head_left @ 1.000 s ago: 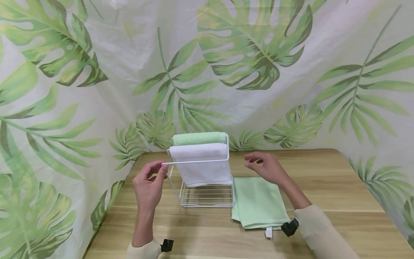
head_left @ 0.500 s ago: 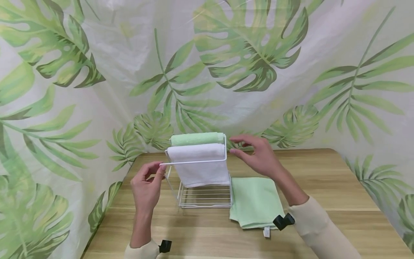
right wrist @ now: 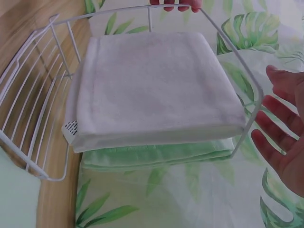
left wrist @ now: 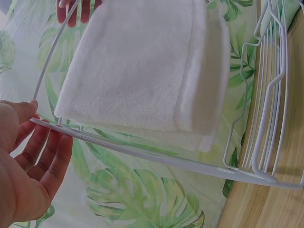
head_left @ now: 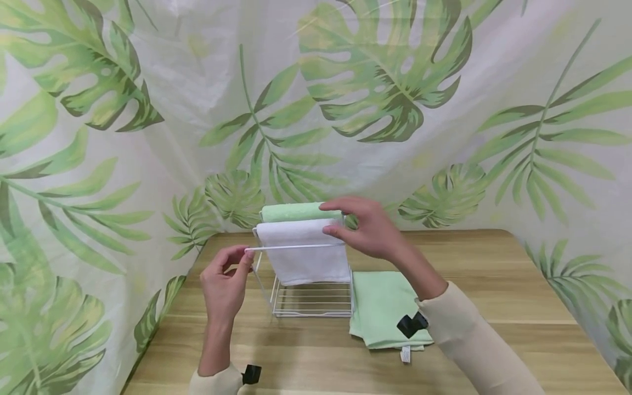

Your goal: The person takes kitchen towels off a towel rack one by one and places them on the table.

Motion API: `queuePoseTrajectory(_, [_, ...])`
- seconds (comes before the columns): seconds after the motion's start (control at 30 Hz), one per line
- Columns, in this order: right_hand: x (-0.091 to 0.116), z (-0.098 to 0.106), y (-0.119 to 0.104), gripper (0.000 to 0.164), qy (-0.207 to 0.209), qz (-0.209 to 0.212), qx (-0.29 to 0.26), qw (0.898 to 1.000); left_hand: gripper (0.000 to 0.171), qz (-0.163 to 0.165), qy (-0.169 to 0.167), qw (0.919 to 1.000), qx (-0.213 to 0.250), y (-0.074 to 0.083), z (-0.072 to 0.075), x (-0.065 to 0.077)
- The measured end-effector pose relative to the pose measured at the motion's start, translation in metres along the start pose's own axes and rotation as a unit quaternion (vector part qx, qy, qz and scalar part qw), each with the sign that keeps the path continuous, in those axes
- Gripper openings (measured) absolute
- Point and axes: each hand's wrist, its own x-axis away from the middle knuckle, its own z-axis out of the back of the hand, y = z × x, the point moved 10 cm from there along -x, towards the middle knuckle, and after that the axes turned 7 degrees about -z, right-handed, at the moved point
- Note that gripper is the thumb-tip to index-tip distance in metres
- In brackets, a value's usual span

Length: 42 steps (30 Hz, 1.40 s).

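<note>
A white wire towel rack (head_left: pixel 316 315) stands on the table. Over its upper bars hang a folded white towel (head_left: pixel 303 266) and, behind it, a light green towel (head_left: pixel 288 211). My left hand (head_left: pixel 224 282) pinches the front left corner of the rack's top frame between thumb and fingers. Beside the towels' right end is my right hand (head_left: pixel 367 227), fingers parted and loosely bent, with nothing in it. In the right wrist view its fingers (right wrist: pixel 268 147) are right beside the rack's side wire. A folded light green towel (head_left: pixel 385 312) with a white tag lies on the table right of the rack.
The wooden table (head_left: pixel 494 340) carries the rack near its middle. Behind it hangs a leaf-patterned curtain (head_left: pixel 365 164). Each wrist wears a small black camera mount, one of them (head_left: pixel 412 323) overlapping the folded green towel in the head view.
My right hand has moved left and a little up, from beyond the rack's right side to the right end of the hanging towels. My left hand keeps its hold on the rack.
</note>
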Motion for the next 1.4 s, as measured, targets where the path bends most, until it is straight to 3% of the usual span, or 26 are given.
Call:
queuePoseTrajectory(0.33, [-0.019,-0.03,-0.003,0.043,-0.099,0.015,0.036,0.994,0.014,0.002,0.004,1.0,0.0,-0.006,0.0,0.002])
queuePoseTrajectory(0.7, [-0.032,-0.05,-0.001,0.045,-0.132,0.024,0.036,0.99,0.013,-0.006,-0.002,1.0,0.002,-0.002,0.001,0.0])
queuePoseTrajectory(0.97, [-0.038,-0.063,0.013,0.045,-0.16,-0.026,0.025,0.986,0.012,-0.006,-0.002,1.0,0.007,-0.001,0.0,0.001])
queuePoseTrajectory(1.4, [-0.035,-0.072,0.029,0.03,-0.177,-0.091,0.095,0.975,0.012,-0.006,-0.007,0.9999,-0.006,0.001,-0.002,0.002])
